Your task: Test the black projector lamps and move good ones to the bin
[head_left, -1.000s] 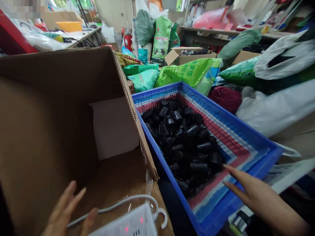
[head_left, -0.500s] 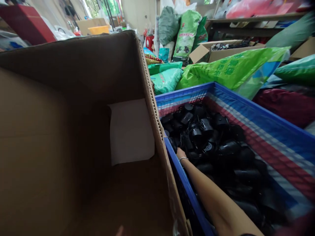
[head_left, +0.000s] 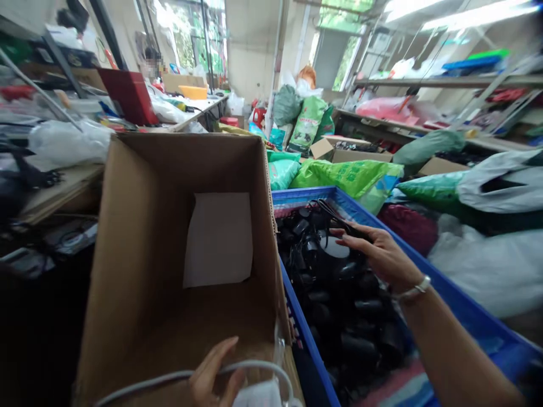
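My right hand is over a blue plastic crate, its fingers closed around a black cord. Below the hand, a black device with a pale round face lies on a heap of black cylindrical devices with cords. My left hand is at the front edge of an open cardboard box, fingers apart. A white cable crosses at that hand, running to a white power strip, which is cut off by the frame's bottom edge.
A white sheet lines the box's far inner wall. Green woven sacks and a low carton stand beyond the crate. White plastic bags lie to the right, and cluttered tables and shelves line both sides.
The view has swung back and widened. My right hand has come up out of the heap with the black cord, and my left hand has reappeared at the box's front edge.
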The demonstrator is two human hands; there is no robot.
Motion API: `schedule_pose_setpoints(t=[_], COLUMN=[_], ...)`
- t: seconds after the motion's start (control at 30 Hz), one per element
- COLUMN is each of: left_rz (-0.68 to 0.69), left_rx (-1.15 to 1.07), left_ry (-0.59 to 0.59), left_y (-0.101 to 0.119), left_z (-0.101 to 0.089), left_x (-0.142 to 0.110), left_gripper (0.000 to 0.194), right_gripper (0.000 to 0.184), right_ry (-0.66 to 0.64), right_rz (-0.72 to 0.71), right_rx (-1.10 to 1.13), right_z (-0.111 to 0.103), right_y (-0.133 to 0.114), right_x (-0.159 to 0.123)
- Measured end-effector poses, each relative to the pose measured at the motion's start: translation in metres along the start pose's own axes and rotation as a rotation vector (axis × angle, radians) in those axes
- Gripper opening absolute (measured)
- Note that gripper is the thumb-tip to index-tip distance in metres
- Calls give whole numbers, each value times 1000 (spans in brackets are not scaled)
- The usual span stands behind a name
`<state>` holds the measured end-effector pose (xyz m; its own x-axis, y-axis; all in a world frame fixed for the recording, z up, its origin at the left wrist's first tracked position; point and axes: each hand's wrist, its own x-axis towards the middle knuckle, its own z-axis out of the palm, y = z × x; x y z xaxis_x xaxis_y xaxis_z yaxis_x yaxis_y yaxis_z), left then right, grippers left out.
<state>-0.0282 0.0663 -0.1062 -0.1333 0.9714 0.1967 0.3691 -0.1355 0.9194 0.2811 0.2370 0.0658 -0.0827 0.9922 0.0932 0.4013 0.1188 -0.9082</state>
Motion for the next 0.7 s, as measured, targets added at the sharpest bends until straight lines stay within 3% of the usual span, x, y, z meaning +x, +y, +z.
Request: schedule_pose_setpoints(t=[0.1,0.2,0.23,0.27,0.33,0.4,0.47,0.6,0.7], left_rz=[-227,-403,-455,-496,-553,-576,-553,-283,-162], left_rx=[-361,-679,-805,-954,-1204,-1319,-1244,-688,-417], left_ry=[-305,-530,-616,-691,-783,-740,-606,-425,-367], left_y=[40,77,86,92,100,102,104,113,115], left_z=[7,17,20,22,22,15,1,-27,-40], left_x=[11,11,7,2,-11,-22,-29,-33,-39], left_gripper=[53,110,120,120,100,79,75,72,78], right_gripper=[34,29,26,25,20,19,35,94,93], right_ry=[-34,73,96,95,49,17,-19,-171,-240], right_rz=[-36,-66,-68,-62,-55,-60,-44,71,118], right_rx=[167,240,242,237,183,102,79,220,212], right_z=[-10,0,6,11,22,33,47,90,119], right_y=[-59,-102,-111,-116,-114,-97,-74,-38,-33], right_x=[-50,-103,-120,-135,-161,-179,-191,-212,-227])
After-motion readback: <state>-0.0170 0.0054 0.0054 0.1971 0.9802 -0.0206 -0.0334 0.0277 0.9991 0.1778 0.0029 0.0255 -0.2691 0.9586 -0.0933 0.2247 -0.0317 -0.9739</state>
